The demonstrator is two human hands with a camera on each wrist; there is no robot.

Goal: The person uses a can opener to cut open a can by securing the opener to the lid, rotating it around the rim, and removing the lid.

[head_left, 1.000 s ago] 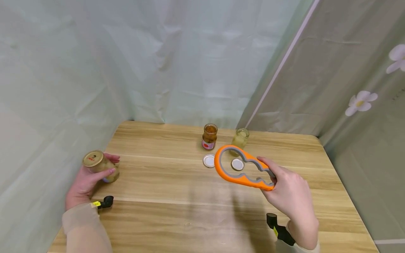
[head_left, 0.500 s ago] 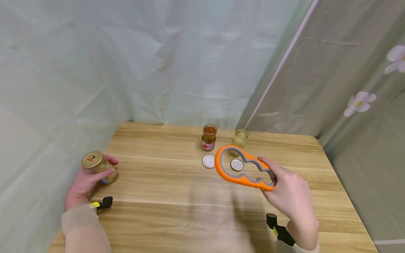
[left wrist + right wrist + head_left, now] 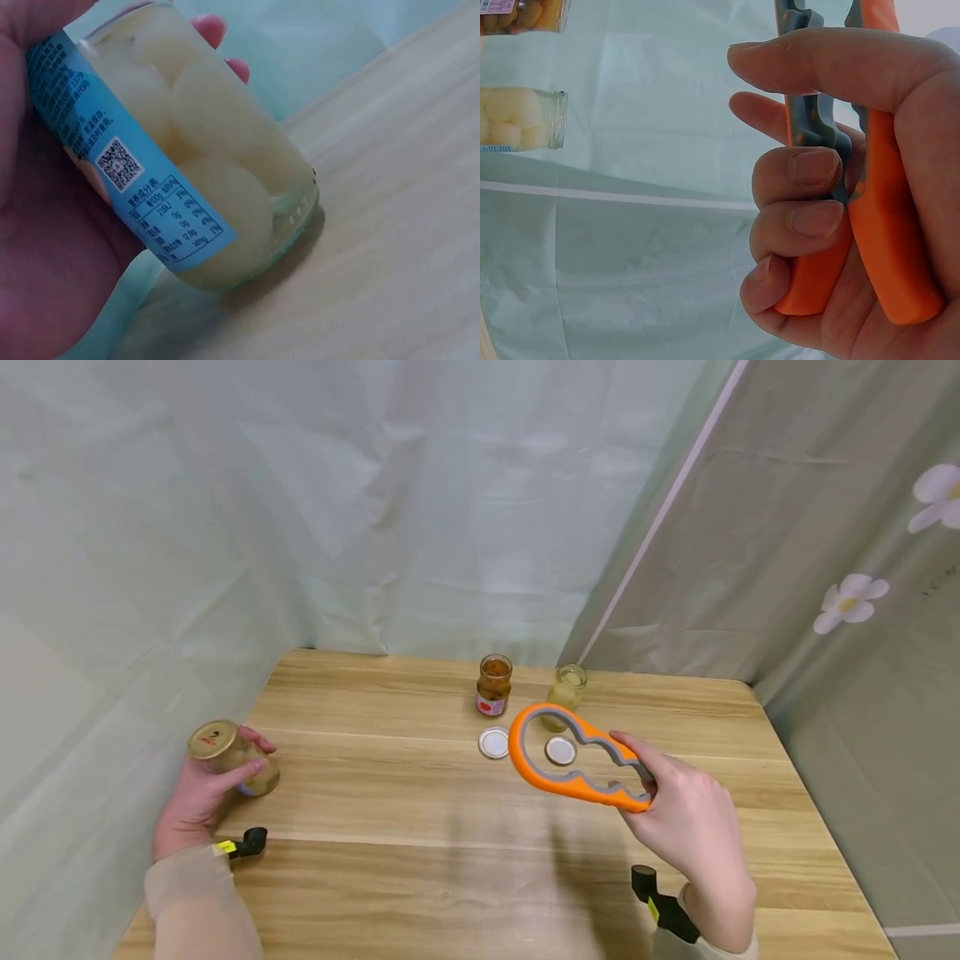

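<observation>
My left hand (image 3: 197,797) grips a glass jar (image 3: 217,127) at the table's left side, thumb on the near side. Its gold lid (image 3: 213,740) is on, and the jar leans to the left. Through the glass, the left wrist view shows large pale round pieces of fruit beside a blue label (image 3: 165,195). Its base is close over the wood. On the right, my right hand (image 3: 693,818) holds an orange and grey jar opener (image 3: 581,788) above the table, its rounded end pointing left. In the right wrist view, fingers curl around both orange handles (image 3: 889,232).
An open jar of brown contents (image 3: 493,689) and an open jar of pale fruit (image 3: 567,687) stand toward the back of the wooden table (image 3: 360,802). Two loose lids, a left lid (image 3: 494,742) and a right lid (image 3: 561,751), lie before them. Curtains (image 3: 450,527) hang behind.
The jar in my left hand has shifted slightly left, its lid tipping a little further that way. My right hand and the jar opener stay in place.
</observation>
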